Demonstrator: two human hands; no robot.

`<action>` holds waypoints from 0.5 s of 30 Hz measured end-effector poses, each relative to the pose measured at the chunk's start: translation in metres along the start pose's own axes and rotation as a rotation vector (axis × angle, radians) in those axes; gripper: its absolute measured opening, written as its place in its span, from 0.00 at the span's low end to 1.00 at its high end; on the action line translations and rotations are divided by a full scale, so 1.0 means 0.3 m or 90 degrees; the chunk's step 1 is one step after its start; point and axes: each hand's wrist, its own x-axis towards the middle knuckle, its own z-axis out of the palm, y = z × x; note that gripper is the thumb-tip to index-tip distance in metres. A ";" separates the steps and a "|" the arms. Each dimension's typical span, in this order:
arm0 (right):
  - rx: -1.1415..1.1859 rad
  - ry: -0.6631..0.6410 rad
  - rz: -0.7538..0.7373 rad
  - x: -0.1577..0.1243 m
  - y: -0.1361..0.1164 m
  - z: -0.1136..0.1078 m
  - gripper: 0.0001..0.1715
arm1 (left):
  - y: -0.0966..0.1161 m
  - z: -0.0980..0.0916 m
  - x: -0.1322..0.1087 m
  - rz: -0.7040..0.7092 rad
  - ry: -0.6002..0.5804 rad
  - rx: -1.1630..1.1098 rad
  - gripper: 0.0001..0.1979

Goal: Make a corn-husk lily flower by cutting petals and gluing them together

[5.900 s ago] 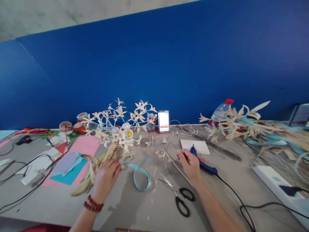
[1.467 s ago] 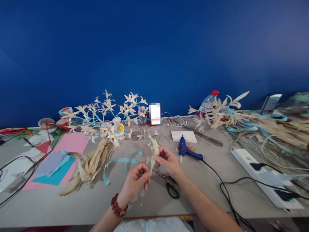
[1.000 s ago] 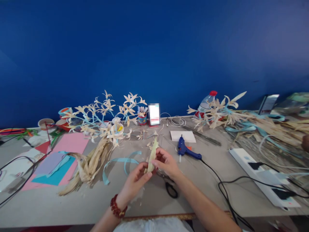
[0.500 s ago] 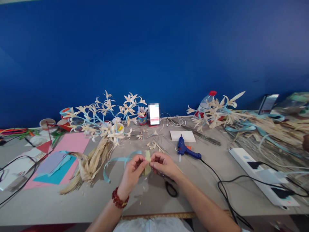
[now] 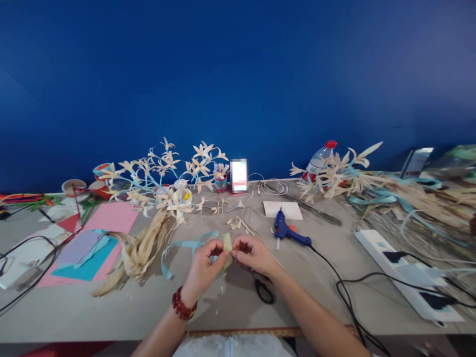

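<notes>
Between my hands is a short pale yellow-green strip (image 5: 227, 242), perhaps corn husk, standing roughly upright. My left hand (image 5: 210, 258) pinches it from the left, thumb against fingertips. From the other side my right hand (image 5: 253, 254) pinches its edge, the fingertips of both hands almost meeting. Below the right wrist lies a pair of scissors (image 5: 264, 291) with black handles, its blades partly hidden under the hand. A light blue ribbon (image 5: 167, 265) curls on the table left of my left hand.
A blue glue gun (image 5: 284, 228) rests to the right, its cord running past a white power strip (image 5: 386, 267). Husk flowers (image 5: 167, 163) on blue stems stand behind, with dried husks (image 5: 139, 248) and coloured paper (image 5: 80, 255) at left. A phone (image 5: 239, 176) leans at the back.
The view has shifted very slightly. Both hands keep their pinch on the strip, whose lower part has turned a little between the fingers.
</notes>
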 end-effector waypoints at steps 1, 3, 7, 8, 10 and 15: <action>-0.023 0.003 -0.006 0.000 0.000 0.000 0.10 | -0.001 0.000 0.000 0.005 -0.001 0.013 0.07; -0.065 0.007 -0.020 0.000 0.000 -0.001 0.08 | -0.001 0.000 0.002 0.014 0.001 0.041 0.07; -0.132 0.022 -0.061 0.000 -0.004 -0.005 0.08 | -0.001 0.001 0.004 0.033 0.023 0.097 0.07; -0.147 0.028 -0.072 -0.001 -0.005 -0.006 0.08 | -0.002 0.002 0.004 0.038 0.031 0.109 0.08; -0.163 0.033 -0.087 -0.001 -0.006 -0.008 0.09 | -0.002 0.004 0.004 0.046 0.042 0.124 0.07; -0.127 0.031 -0.072 0.000 0.001 -0.007 0.08 | 0.000 0.010 0.006 0.047 0.034 0.118 0.07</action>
